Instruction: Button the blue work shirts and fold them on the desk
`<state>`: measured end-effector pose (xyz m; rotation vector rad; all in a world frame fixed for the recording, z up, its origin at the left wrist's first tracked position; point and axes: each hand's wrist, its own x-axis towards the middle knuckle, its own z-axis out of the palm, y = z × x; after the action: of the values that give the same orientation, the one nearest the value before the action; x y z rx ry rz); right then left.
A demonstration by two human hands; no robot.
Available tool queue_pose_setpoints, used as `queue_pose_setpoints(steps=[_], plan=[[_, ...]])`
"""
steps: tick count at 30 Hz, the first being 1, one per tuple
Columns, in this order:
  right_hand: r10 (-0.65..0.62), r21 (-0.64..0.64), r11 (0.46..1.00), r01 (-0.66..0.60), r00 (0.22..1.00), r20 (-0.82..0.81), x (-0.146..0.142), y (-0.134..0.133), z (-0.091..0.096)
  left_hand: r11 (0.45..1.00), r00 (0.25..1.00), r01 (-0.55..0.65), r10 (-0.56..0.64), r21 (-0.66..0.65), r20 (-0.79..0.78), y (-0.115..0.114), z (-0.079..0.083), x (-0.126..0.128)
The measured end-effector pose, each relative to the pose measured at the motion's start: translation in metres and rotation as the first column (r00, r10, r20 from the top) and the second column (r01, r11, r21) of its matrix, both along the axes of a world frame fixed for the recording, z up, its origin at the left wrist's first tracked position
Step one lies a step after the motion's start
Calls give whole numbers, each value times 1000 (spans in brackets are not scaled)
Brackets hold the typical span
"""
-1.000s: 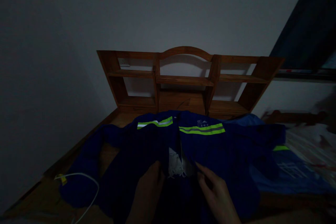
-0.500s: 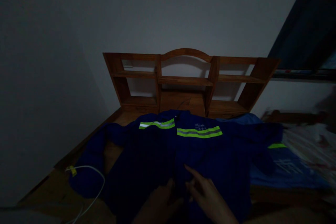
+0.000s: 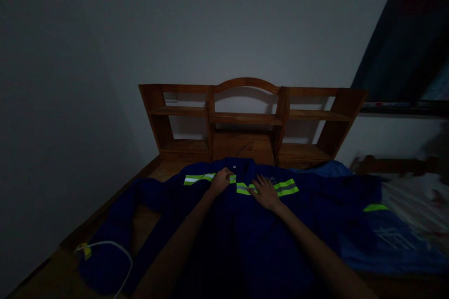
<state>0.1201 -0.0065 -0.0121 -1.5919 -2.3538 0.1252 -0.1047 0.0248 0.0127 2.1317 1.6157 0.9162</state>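
Observation:
A dark blue work jacket (image 3: 287, 224) with yellow-green reflective stripes lies spread, front up, on a wooden bed surface. My left hand (image 3: 222, 181) rests on the chest at the left stripe, its fingers curled onto the front edge of the cloth. On the right stripe my right hand (image 3: 264, 192) lies flat with fingers stretched out, palm pressing down. Both arms reach forward over the lower part of the jacket. The room is dim.
A wooden headboard with open shelves (image 3: 247, 119) stands against the wall behind the jacket. A white cable with a yellow tag (image 3: 105, 248) lies at the left near a sleeve. A blue printed cloth (image 3: 393, 238) and pale bedding (image 3: 414, 196) lie at the right.
Both hands have moved from the jacket's lower middle up to the chest stripes. The front opening that showed white lining is now closed over.

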Motion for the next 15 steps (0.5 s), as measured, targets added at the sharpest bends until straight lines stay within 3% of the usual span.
queue_pose_setpoints(steps=[5, 10, 15], plan=[[40, 43, 998, -44, 995, 86, 31, 46, -6, 999, 999, 14, -15, 30, 41, 11, -27, -5], [76, 44, 996, -78, 995, 63, 35, 77, -9, 999, 983, 49, -45, -18, 179, 19, -33, -17], [69, 261, 965, -41, 992, -102, 33, 79, -8, 999, 978, 45, -47, 19, 203, 26, -42, -19]])
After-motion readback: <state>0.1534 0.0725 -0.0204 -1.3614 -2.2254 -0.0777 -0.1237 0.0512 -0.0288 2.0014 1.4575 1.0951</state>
